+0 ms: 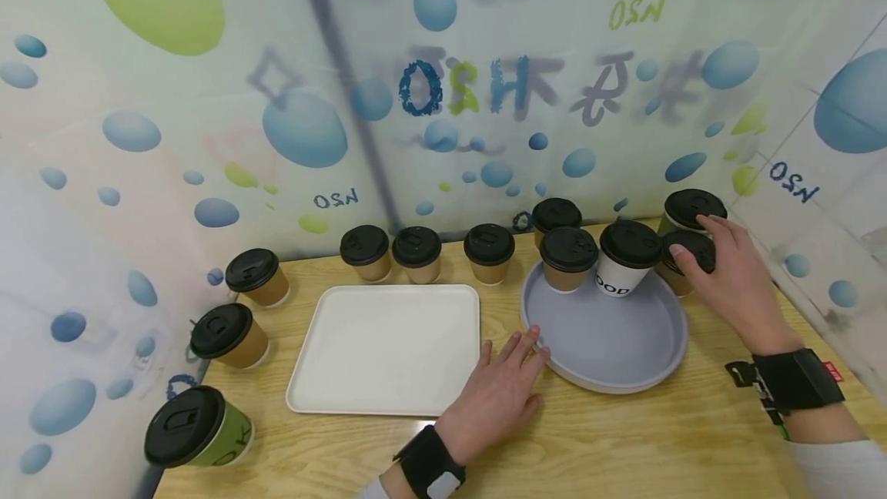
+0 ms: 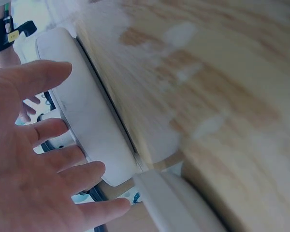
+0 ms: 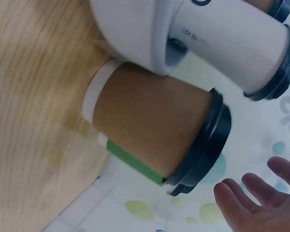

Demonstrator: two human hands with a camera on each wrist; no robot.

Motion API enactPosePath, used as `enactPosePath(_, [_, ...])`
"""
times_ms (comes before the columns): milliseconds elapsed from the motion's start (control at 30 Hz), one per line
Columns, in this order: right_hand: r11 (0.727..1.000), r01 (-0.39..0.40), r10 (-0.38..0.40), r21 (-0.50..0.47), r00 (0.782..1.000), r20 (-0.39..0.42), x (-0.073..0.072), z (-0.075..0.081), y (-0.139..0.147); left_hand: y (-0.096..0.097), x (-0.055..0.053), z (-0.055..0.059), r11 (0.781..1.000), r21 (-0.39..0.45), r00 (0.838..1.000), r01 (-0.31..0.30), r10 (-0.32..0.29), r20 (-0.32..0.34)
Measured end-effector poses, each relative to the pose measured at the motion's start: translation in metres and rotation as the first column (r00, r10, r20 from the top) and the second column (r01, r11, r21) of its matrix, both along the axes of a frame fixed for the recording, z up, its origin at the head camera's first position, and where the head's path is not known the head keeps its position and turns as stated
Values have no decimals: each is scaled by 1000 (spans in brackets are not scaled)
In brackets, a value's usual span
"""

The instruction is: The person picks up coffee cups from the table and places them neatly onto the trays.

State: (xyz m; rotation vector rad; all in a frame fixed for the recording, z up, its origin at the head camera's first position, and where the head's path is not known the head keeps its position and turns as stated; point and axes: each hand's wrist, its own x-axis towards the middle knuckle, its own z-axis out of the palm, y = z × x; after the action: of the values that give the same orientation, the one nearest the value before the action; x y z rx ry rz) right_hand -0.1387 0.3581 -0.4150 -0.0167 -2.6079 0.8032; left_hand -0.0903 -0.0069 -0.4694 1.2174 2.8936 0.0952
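My right hand [image 1: 741,283] reaches over a brown paper cup [image 1: 671,280] with a black lid, right of the round grey tray [image 1: 603,356]. In the right wrist view its fingers [image 3: 251,193] are spread and apart from that cup's lid [image 3: 203,145]. A green cup [image 1: 669,225] stands just behind. On the tray are a white lettered cup [image 1: 615,277] and a brown cup [image 1: 564,279]. My left hand [image 1: 495,399] lies at the tray's near left rim, fingers extended; in the left wrist view its fingertips are beside the tray's side [image 2: 87,106].
A white rectangular tray [image 1: 388,349] lies left of the round one. Along the back stand several lidded brown cups, one [image 1: 489,252] between the trays. More cups line the left edge, including a green one [image 1: 225,437]. A printed curtain [image 1: 485,37] backs the wooden table [image 1: 589,445].
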Motion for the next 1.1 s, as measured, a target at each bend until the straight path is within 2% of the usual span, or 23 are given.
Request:
enactPosePath(200, [999, 49, -49, 4, 999, 5, -1, -5, 9, 1, 5, 1, 999, -5, 999, 41, -41, 6])
enactPosePath(467, [999, 52, -52, 8, 998, 38, -4, -9, 16, 6, 20, 0, 991, -44, 992, 129, -129, 3])
enactPosePath(667, [998, 56, -56, 8, 996, 69, -6, -11, 16, 11, 31, 2, 971, -67, 973, 231, -229, 30])
enactPosePath(733, [999, 54, -54, 10, 996, 74, -7, -12, 16, 10, 33, 4, 962, -60, 963, 268, -265, 46])
enactPosePath(800, [999, 53, -53, 12, 995, 82, -9, -13, 16, 8, 31, 6, 958, -59, 960, 281, -280, 30])
enactPosePath(900, [999, 51, -53, 19, 994, 94, -11, -14, 17, 2, 23, 10, 968, -48, 969, 245, -246, -26])
enactPosePath(1000, [998, 54, -57, 26, 993, 103, -12, -15, 19, -4, 9, 11, 988, 8, 985, 152, -151, -78])
enactPosePath(1100, [998, 56, -58, 26, 992, 107, -13, -16, 21, -6, -4, 10, 992, 109, 994, 64, -54, -95])
